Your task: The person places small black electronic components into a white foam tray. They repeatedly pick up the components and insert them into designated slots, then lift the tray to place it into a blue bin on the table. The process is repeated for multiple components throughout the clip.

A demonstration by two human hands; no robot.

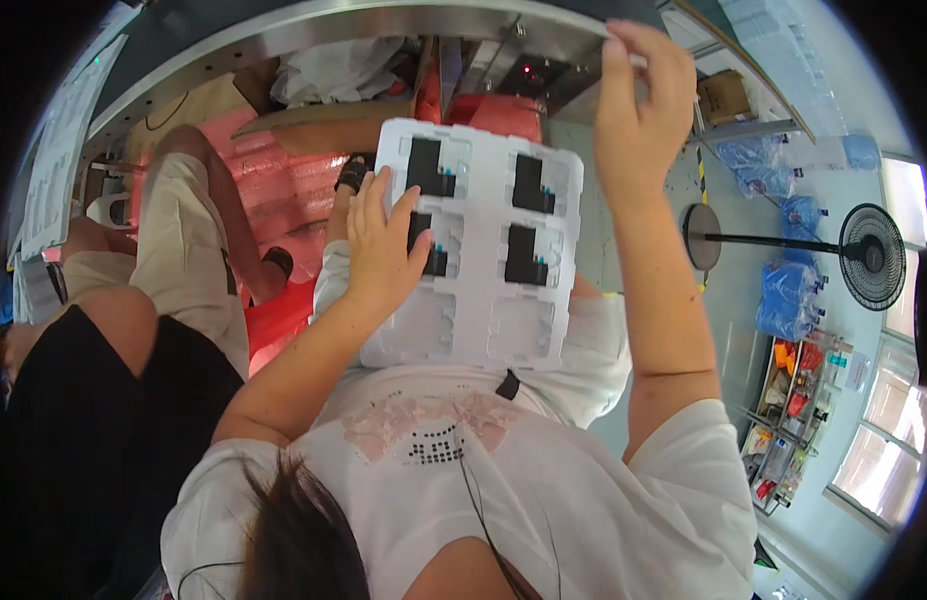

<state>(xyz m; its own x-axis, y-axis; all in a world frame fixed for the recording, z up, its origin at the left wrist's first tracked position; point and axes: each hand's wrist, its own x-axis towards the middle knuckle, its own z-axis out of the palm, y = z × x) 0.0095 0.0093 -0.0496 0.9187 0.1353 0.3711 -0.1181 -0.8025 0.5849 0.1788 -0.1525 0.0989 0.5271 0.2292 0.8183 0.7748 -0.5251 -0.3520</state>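
Note:
A white plastic tray (473, 320) with moulded pockets rests on my lap. Flat black pieces with small teal tabs sit in several of its pockets, such as one black piece (529, 255) in the right column. The two pockets nearest me show bare plastic. My left hand (378, 245) lies over the tray's left side with fingers spread; its thumb and forefinger flank another black piece (435, 262), partly covering it. Raised by the workbench edge, my right hand (645, 110) has thumb and forefinger brought together at the tips. What lies between those tips, if anything, is too small to see.
The metal edge of a workbench (353, 22) runs along the far side. Another person (93, 400) sits close on my left. A cardboard box (723, 97), a black fan (871, 256), wrapped blue bottles (788, 295) and a loaded shelf rack (788, 410) stand to the right.

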